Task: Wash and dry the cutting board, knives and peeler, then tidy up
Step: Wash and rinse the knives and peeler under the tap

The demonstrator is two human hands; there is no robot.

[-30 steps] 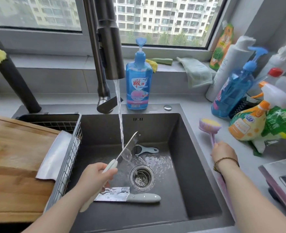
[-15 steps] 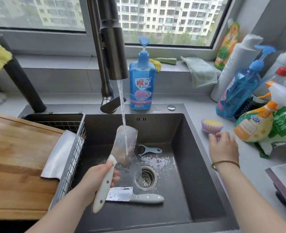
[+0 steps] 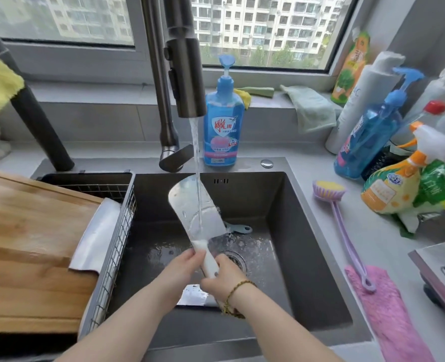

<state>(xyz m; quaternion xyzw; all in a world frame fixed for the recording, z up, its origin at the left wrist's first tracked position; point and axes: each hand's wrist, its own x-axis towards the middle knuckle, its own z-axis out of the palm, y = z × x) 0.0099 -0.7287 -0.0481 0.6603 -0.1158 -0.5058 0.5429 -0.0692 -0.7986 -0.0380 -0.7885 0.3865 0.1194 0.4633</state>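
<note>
Left hand and right hand both gripped the cleaver by its handle, blade up under the stream, over the sink. A second knife lay on the sink floor, peeler behind the blade, board at left.

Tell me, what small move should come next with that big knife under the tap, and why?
Probably turn the cleaver over so the water stream rinses its other face. The left hand and right hand both grip its handle, and water strikes only the face toward the camera.
</note>
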